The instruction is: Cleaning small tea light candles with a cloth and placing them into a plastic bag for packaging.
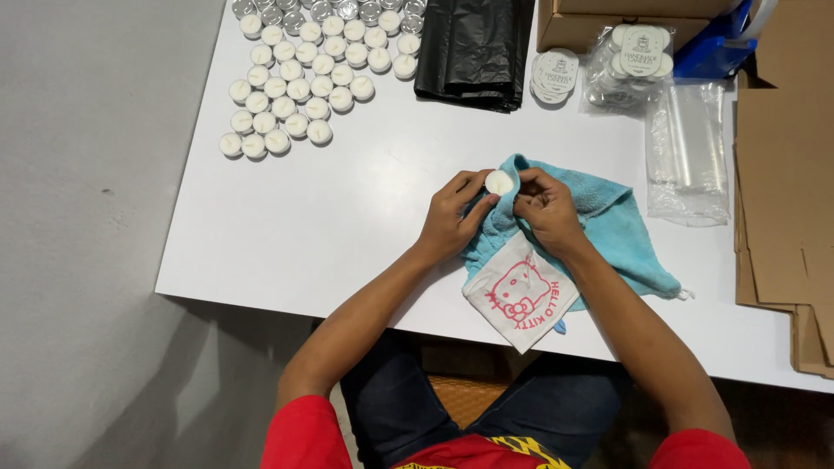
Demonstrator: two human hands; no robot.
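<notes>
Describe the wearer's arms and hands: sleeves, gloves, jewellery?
Both arms are bare from short red sleeves down. The left hand and right hand wear no gloves; no watch, ring or bracelet is visible on either.

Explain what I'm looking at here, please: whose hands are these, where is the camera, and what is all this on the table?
There is no machine. A person sits at a white table, and the single picture comes from a camera on their head, looking down. Their left hand and right hand together hold a small white candle wrapped partly in a blue cloth; the fingers of both hands press around it. A white tag with a pink cartoon hangs from the cloth. At the far left lie rows of many candles. Further back are a folded black plastic bag, round labels, clear bags and cardboard.
</notes>
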